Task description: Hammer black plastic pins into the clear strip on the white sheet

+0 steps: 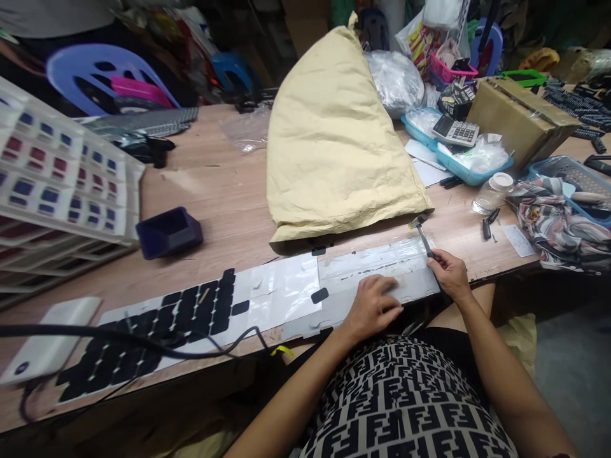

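My right hand (450, 272) is closed around a slim tool (424, 239) with a dark handle, a metal shaft and a small crosswise head. The tool's head points away from me, towards the paper sack. My left hand (375, 306) rests with loosely bent, parted fingers on a grey board (310, 321) at the table's near edge. Clear film or tape (382, 259) lies over the pale strip beyond my fingers. To the left, black rounded pads (191, 312) sit in rows on a white sheet (281, 286). A single black pad (319, 294) is by the sheet's right end.
A large yellow paper sack (338, 140) stands beyond the board. At left are a white plastic rack (71, 165), a dark purple tray (169, 233) and a black cable (143, 340). Blue baskets (472, 172), a jar (494, 193) and a cardboard box (520, 117) stand right.
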A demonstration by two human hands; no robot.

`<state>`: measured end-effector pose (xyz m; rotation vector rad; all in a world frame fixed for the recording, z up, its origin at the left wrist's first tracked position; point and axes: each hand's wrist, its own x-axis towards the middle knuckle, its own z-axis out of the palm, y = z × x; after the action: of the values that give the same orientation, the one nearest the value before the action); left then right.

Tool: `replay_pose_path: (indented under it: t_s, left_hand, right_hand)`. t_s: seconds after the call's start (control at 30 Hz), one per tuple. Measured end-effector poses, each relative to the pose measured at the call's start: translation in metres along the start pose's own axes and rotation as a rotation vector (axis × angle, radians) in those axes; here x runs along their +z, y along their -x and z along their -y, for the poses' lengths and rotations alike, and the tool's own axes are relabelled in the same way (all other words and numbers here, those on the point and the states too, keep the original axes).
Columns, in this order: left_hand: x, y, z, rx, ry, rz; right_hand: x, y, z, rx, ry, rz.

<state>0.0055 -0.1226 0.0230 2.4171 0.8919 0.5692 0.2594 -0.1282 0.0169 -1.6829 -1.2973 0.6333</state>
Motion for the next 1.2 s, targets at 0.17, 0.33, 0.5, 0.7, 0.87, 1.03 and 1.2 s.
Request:
replay_pose_path:
  t_s: [0.17, 0.33, 0.5, 0.7, 0.87, 1.03, 1.2]
  left_hand:
    - [-0.015, -0.074, 0.040, -0.284, 0.019, -0.102]
    - [-0.035, -0.135, 0.071, -0.499, -0.286, -0.265]
    - [-0.045, -0.165, 0.086, -0.547, -0.329, -0.380]
    - [-0.024, -0.181, 0.095, -0.638, -0.316, -0.286]
    - [-0.019, -0.165, 0.087, -0.648, -0.348, -0.298]
    - [-0.024, -0.116, 0.076, -0.585, -0.262, -0.253]
    - [-0.015, -0.075, 0.064, -0.536, -0.083, -0.209]
  right_hand:
    - [0.000, 0.000, -0.002, 0.000, -0.015, 0.015]
    - [-0.002, 0.000, 0.002, -0.007, -0.017, 0.031]
    - [-0.003, 0.001, 0.006, -0.017, 0.020, 0.017]
    - [-0.002, 0.001, 0.003, -0.016, -0.008, 0.038]
    - [-0.003, 0.001, 0.005, -0.025, -0.001, 0.034]
    - [-0.003, 0.002, 0.007, -0.015, 0.001, 0.032]
    - [-0.002, 0.001, 0.005, -0.010, 0.009, 0.033]
